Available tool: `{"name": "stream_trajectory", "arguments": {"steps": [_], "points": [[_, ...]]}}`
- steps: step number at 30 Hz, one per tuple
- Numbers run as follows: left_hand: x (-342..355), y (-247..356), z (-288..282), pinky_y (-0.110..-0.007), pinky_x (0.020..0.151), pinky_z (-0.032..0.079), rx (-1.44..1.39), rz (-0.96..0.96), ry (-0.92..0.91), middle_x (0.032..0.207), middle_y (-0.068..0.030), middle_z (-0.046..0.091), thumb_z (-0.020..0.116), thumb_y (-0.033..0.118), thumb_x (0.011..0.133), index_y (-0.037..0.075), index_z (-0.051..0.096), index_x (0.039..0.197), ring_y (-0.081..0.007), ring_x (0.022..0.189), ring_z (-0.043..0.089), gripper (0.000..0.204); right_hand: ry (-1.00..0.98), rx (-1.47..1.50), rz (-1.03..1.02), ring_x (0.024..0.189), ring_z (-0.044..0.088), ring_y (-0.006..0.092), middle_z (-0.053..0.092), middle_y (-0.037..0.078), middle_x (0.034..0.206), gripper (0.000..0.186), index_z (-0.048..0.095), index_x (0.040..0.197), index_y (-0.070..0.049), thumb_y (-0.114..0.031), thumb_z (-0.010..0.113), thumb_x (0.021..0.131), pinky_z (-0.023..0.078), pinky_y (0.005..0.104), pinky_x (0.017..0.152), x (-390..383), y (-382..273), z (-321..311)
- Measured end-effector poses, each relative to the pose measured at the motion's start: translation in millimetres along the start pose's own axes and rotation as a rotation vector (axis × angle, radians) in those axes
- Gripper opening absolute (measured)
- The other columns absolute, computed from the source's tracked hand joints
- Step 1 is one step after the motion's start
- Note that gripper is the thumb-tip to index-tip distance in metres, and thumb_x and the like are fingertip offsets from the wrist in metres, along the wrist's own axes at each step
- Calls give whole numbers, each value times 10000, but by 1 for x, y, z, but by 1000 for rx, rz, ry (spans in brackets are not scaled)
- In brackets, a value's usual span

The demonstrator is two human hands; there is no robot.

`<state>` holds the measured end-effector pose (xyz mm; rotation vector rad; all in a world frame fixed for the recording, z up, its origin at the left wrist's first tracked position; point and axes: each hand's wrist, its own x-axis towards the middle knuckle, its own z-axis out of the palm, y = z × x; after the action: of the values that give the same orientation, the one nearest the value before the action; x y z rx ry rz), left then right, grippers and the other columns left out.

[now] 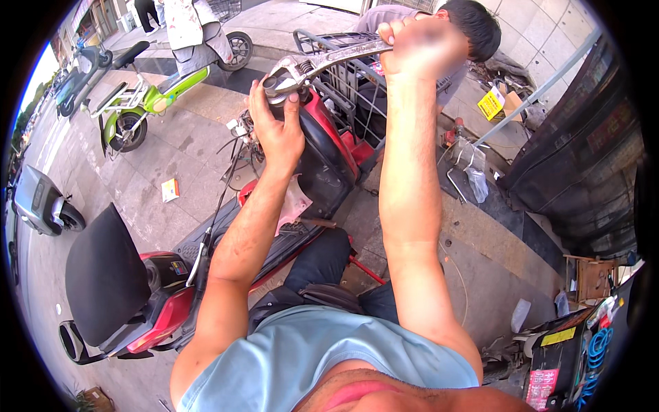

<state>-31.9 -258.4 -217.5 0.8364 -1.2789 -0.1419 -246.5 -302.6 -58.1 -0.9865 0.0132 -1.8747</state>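
My right hand (420, 53) is closed round the handle of a large metal adjustable wrench (347, 53). The wrench slants down to the left, its jaw around a round metal nut (276, 85) on top of a scooter's steering column. My left hand (280, 134) grips around the nut just below the jaw, its thumb and fingers on opposite sides. Beneath them stands the red and black electric scooter (331, 141), its front cover partly off and wires (237, 147) hanging loose on the left. The scooter's black seat back (110, 275) is at the lower left.
A metal basket (336, 44) sits at the scooter's front, with another person (473, 24) bent close behind it. A green scooter (154, 99) is parked at the far left. A dark curtain (583, 151) and a tool stand with a blue coiled hose (598, 357) are at right.
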Motion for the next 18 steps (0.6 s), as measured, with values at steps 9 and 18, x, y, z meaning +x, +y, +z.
{"name": "stream_trajectory", "arguments": {"steps": [9, 18], "points": [[-1, 3, 4, -511, 1278, 141, -76, -3, 57, 1487, -287, 503, 694, 333, 1001, -80, 406, 1507, -413, 1455, 419, 713, 113, 92, 68, 396, 268, 144, 304, -32, 488, 406, 398, 622, -192, -401, 521, 947, 292, 333, 464, 6, 8, 27], [9, 8, -4, -475, 1287, 142, -390, -103, 3, 1421, -194, 590, 675, 306, 988, 0, 498, 1486, -292, 1329, 557, 611, 142, 52, 188, 408, 290, 140, 298, -30, 493, 307, 448, 679, -165, -324, 474, 940, 312, 342, 474, 22, 15, 31]]}}
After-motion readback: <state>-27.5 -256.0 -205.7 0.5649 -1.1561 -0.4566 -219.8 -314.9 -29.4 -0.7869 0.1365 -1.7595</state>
